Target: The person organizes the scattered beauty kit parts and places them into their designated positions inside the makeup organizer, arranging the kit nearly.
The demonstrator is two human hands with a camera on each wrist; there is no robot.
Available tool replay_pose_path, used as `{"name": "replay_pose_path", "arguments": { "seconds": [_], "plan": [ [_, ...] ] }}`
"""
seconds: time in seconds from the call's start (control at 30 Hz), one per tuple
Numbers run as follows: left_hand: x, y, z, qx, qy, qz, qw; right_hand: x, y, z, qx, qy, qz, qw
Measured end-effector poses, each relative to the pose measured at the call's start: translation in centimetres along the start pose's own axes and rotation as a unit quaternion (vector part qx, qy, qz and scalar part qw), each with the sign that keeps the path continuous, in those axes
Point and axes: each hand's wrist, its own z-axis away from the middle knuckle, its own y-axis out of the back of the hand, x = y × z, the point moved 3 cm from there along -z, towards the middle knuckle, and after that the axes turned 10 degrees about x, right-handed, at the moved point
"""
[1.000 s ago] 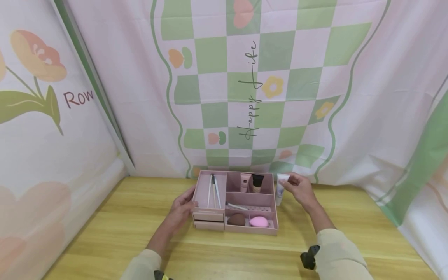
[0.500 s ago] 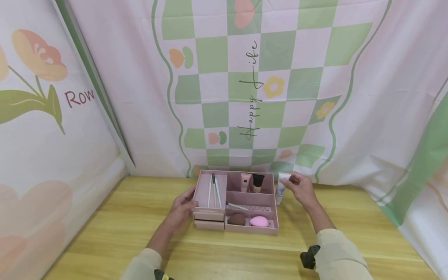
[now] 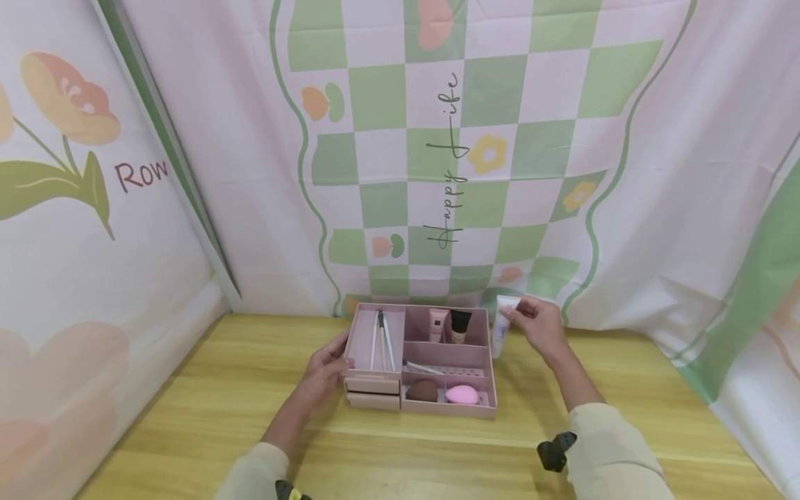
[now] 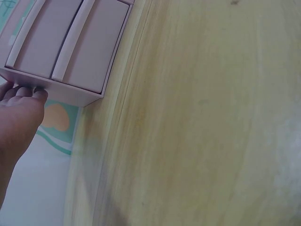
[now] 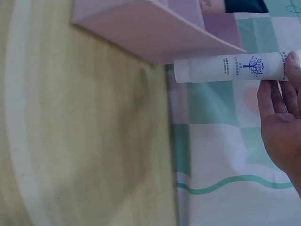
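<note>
My right hand [image 3: 542, 328] pinches a slim white squeeze tube [image 3: 498, 335] near its flat upper end. The tube stands upright, cap down, just outside the right wall of a pink makeup organizer [image 3: 445, 412]. Blue tree print shows on the tube [image 5: 211, 68] in the right wrist view, above the tabletop's level. With its thumb over the rim, my left hand [image 3: 321, 375] holds the organizer's left side. In the left wrist view, the left hand's fingers [image 4: 24, 94] lie against the outer wall beside two drawers [image 4: 96, 44].
The organizer's compartments hold several brushes [image 3: 382, 340], a pink tube [image 3: 437, 325], a black-capped tube [image 3: 460, 326], a brown makeup sponge [image 3: 423, 391] and a pink one [image 3: 463, 395]. A patterned curtain [image 3: 437, 160] hangs right behind the wooden table [image 3: 412, 458].
My right hand has lifted the white tube slightly, keeping it beside the organizer's right wall. The left hand and the organizer have stayed in place.
</note>
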Motion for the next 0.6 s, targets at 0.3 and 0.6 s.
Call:
{"name": "replay_pose_path", "arguments": {
  "seconds": [0.3, 0.6],
  "plan": [
    [0.1, 0.0, 0.1, 0.001, -0.001, -0.001, 1.0000, -2.2, 1.0, -0.3, 0.008, 0.021, -0.056, 0.998],
    [0.0, 0.1, 0.1, 0.001, -0.003, -0.005, 1.0000, -3.7, 1.6, -0.6, 0.012, 0.034, -0.056, 0.998]
  ]
}}
